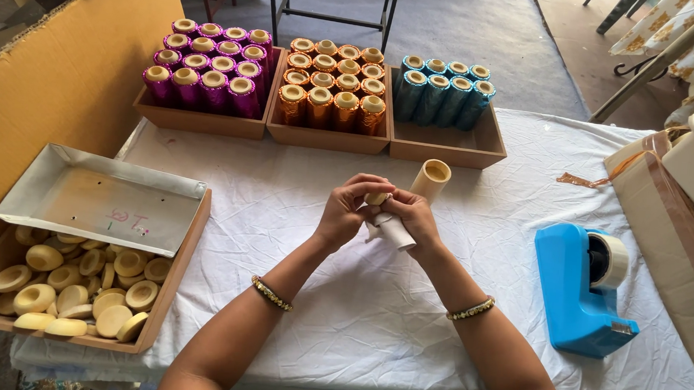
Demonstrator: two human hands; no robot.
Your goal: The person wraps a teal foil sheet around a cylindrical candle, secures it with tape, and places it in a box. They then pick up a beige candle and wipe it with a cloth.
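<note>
Your left hand [348, 211] pinches a small cream cap [376, 198]; your right hand [413, 218] grips, seemingly, two cream tubes [429, 180]. Misaligned pressing may pop the cap loose.

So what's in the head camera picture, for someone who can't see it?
Two hands, left hand and right hand, hold cream cardboard tubes over a white-clothed table. Behind stand wooden trays of purple, copper and teal foil-wrapped tubes; a blue tape dispenser sits right.

Bright even daylight, soft faint shadows, sharp focus, wide-angle bending at edges, shiny foil glints
</note>
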